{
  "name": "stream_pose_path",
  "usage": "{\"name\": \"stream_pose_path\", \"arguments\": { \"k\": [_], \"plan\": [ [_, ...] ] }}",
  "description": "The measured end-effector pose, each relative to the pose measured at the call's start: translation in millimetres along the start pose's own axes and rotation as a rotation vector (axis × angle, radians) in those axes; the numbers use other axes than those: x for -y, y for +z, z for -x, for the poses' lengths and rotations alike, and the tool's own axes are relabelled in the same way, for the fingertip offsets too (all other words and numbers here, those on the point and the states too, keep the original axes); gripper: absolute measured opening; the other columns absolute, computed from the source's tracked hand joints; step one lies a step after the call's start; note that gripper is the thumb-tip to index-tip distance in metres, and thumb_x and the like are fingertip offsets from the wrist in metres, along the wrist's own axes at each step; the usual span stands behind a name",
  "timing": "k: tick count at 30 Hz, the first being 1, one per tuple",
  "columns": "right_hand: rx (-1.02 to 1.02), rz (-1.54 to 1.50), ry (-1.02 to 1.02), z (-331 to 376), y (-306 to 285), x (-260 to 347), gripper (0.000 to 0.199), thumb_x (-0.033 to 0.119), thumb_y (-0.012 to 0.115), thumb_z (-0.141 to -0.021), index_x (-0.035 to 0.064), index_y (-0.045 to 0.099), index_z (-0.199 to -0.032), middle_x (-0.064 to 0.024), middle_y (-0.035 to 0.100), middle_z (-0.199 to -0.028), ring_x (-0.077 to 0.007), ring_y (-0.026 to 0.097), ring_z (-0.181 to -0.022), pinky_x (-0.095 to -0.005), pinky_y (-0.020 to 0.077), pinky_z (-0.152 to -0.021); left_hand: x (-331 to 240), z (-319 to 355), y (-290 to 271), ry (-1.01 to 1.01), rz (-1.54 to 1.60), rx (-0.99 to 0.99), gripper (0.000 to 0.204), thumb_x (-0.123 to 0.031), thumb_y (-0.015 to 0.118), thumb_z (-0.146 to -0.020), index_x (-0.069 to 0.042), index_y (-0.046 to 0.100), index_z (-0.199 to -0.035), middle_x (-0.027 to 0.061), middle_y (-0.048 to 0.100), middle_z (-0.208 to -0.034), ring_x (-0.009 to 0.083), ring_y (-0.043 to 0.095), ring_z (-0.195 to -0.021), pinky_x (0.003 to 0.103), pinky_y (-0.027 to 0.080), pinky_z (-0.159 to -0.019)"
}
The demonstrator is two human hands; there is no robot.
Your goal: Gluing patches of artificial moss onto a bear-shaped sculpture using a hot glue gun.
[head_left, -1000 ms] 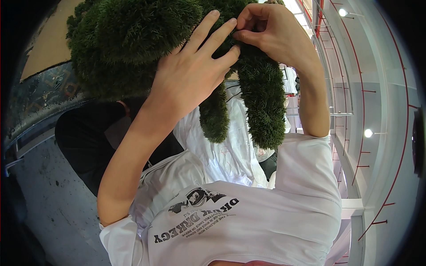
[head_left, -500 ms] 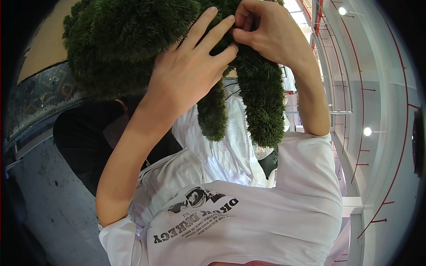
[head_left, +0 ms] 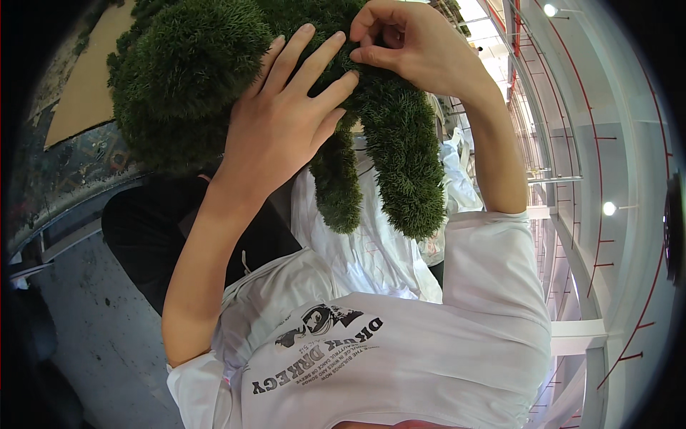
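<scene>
Obs. A: Hands first. Left hand [head_left: 282, 125] lies flat on the bushy dark-green artificial-grass figure [head_left: 193, 71], fingers [head_left: 314, 61] spread and straight, palm pressed against the pile. Released, not clenched; it steadies rather than grips.

Obs. B: Agreed. Right hand [head_left: 414, 46] is curled, thumb and forefinger pinched together on the turf at the top of the figure, just beside the left fingertips. What sits inside the pinch, beyond a tuft of green, I cannot tell.

Obs. A: Position of the figure: raised high in the frame, above the person's chest. Large rounded lobe to the left, two long drooping green limbs [head_left: 404, 164] hanging down between the forearms.

Obs. B: Behind the limbs, crumpled white plastic sheeting [head_left: 371, 250]. Below it, the person's white short-sleeved shirt with dark print [head_left: 400, 357]. A black bag-like shape [head_left: 153, 229] sits near the left forearm.

Obs. A: Surroundings: flat brown cardboard sheet [head_left: 78, 93] at upper left, grey concrete floor [head_left: 93, 336] below it. On the right, white shelving frames with red lines [head_left: 607, 214], round lamps lit.
</scene>
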State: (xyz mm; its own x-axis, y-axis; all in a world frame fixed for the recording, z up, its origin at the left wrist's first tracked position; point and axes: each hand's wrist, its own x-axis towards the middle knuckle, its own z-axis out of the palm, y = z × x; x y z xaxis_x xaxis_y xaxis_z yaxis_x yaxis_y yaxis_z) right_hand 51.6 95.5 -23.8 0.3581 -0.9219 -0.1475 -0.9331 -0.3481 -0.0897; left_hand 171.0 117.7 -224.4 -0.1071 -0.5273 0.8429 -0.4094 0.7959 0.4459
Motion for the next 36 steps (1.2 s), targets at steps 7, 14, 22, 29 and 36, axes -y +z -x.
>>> {"name": "stream_pose_path", "arguments": {
  "k": [7,14,22,29,36],
  "plan": [
    [-0.027,0.048,-0.034,-6.3,5.9,-13.3,0.012,0.004,0.072,-0.084,-0.0024,0.064,-0.090,-0.0114,0.062,-0.070,-0.0212,0.059,-0.065,-0.0357,0.0478,-0.062,-1.7,-1.4,-2.3,-0.012,-0.047,0.055,0.048,-0.022,0.077,-0.087,-0.017,0.064,-0.133,0.0004,0.052,-0.152,0.0284,0.044,-0.144,0.047,0.038,-0.121],
    [-0.008,0.052,-0.045,-4.8,4.9,-15.9,0.012,0.006,0.072,-0.084,-0.0023,0.064,-0.088,-0.0132,0.064,-0.072,-0.0244,0.061,-0.067,-0.0366,0.0484,-0.063,-2.4,-1.4,-0.2,-0.030,-0.053,0.058,0.057,-0.023,0.079,-0.084,-0.006,0.060,-0.135,0.0027,0.052,-0.153,0.0286,0.045,-0.144,0.045,0.039,-0.120],
    [0.011,0.044,0.036,-2.5,4.4,-7.8,0.018,0.011,0.074,-0.086,-0.0026,0.062,-0.088,-0.0150,0.064,-0.073,-0.0261,0.062,-0.068,-0.0388,0.0487,-0.065,-0.1,-1.7,0.7,-0.020,-0.014,0.037,0.056,-0.023,0.078,-0.085,-0.001,0.061,-0.134,0.0096,0.051,-0.153,0.0303,0.044,-0.145,0.047,0.038,-0.121],
    [-0.009,0.025,-0.004,-0.4,7.7,-10.8,0.017,0.005,0.072,-0.083,-0.0031,0.060,-0.091,-0.0168,0.064,-0.076,-0.0296,0.063,-0.073,-0.0412,0.0489,-0.067,-0.2,-3.1,-0.6,-0.010,-0.026,0.036,0.056,-0.022,0.078,-0.085,0.001,0.060,-0.133,0.0118,0.051,-0.153,0.0312,0.044,-0.145,0.048,0.038,-0.120],
    [-0.034,0.066,-0.008,-0.5,8.5,-13.9,0.016,0.005,0.073,-0.083,-0.0035,0.060,-0.090,-0.0171,0.064,-0.076,-0.0301,0.062,-0.072,-0.0411,0.0489,-0.066,-5.9,-6.4,-1.2,0.024,-0.079,0.048,0.061,-0.021,0.078,-0.085,-0.011,0.059,-0.142,0.0101,0.051,-0.152,0.0318,0.045,-0.143,0.048,0.040,-0.119]
  ]
}}
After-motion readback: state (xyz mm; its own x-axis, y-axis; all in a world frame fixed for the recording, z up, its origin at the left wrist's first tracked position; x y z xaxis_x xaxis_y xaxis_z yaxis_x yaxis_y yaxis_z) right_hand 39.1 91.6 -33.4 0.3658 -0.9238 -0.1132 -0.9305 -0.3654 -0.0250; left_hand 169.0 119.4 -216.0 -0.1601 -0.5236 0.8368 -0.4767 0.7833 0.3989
